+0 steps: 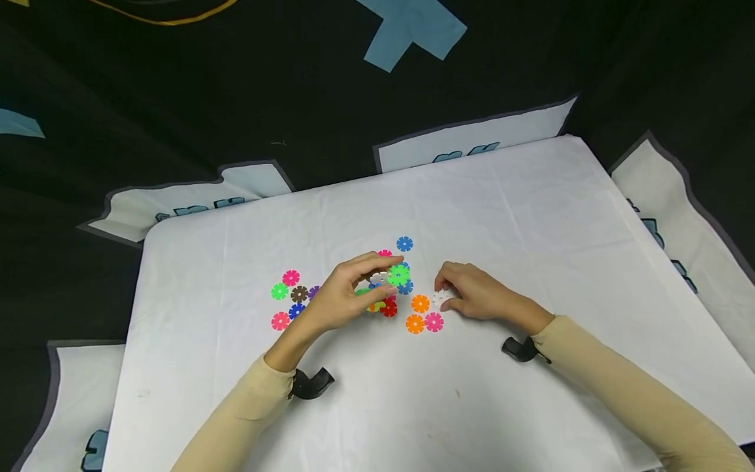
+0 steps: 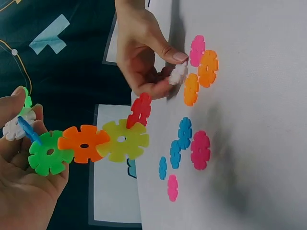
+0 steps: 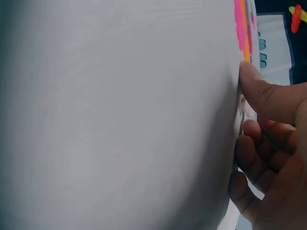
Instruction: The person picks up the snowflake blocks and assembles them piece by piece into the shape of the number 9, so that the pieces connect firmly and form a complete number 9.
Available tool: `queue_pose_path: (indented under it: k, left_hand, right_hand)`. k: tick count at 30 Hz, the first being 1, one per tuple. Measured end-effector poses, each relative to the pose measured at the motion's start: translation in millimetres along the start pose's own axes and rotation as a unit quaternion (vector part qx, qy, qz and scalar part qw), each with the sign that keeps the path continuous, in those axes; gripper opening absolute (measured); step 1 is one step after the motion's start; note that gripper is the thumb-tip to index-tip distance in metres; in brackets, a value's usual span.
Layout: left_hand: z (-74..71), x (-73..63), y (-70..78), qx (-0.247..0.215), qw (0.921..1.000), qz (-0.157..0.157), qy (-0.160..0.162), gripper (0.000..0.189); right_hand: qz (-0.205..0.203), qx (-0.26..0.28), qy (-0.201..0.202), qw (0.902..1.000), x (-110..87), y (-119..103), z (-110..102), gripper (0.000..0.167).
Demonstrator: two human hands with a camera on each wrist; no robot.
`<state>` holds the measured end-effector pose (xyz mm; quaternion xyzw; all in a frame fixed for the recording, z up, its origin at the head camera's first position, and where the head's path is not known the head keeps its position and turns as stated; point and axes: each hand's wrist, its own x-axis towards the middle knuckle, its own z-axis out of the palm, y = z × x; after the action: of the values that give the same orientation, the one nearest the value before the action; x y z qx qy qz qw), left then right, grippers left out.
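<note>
Item one: chain of linked notched discs (image 2: 72, 139), held above the table (image 1: 531, 196) in the left hand (image 1: 345, 295). Its near end is grasped between thumb and curled fingers, where green, white and blue pieces are seen; further green, orange and yellow pieces are joined outward, and a red disc (image 2: 139, 111) is fitted at the outer end.

Item two: white disc (image 1: 438, 299), pinched between thumb and fingers of the right hand (image 1: 480, 295) — low over the tabletop. Whether its edge is touching the cloth cannot be told.

Item three: two orange discs (image 1: 415, 300) and a pink disc (image 1: 430, 320), laid close together just beside the white piece.

Item four: blue disc (image 1: 400, 242), laid just beyond the left fingertips; other loose discs nearby are partly covered by that hand in the head view.

Item five: mixed cluster, laid on the left of the table — green disc (image 1: 275, 290), brown disc (image 1: 295, 291), dark blue disc (image 1: 293, 309), with pink and purple pieces about them.

Surroundings: beige sleeves (image 1: 625, 387) are worn on both arms, with a black fitting (image 1: 307, 387) at each wrist. The table is backed by a black curtain (image 1: 295, 98), marked with pale blue tape (image 1: 413, 26).
</note>
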<state>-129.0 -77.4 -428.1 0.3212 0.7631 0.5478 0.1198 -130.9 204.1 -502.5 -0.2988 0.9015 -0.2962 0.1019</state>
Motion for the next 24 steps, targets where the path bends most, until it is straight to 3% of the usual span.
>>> queue_pose_path:
  k: [5,10,15,24]
  left_hand:
    - [2.0,2.1,1.4,0.035,0.9991,0.024,0.002,0.040]
    - [3.7,4.3,2.4,0.076,0.9965,0.031,0.015,0.039]
    - [4.6,5.2,4.8,0.089,0.9958,0.018,0.016,0.040]
    - [4.8,4.0,5.8,0.085,0.9960,0.018,0.019,0.040]
  right_hand:
    - [0.005,0.068,0.042,0.9968,-2.3,-13,-10,0.020]
    - [-0.073,0.115,0.107,0.9849,-1.2,-44,-28,0.025]
    - [-0.126,0.103,0.150,0.9752,1.7,-63,-36,0.028]
    - [-0.142,0.071,0.189,0.9691,3.3,-67,-37,0.029]
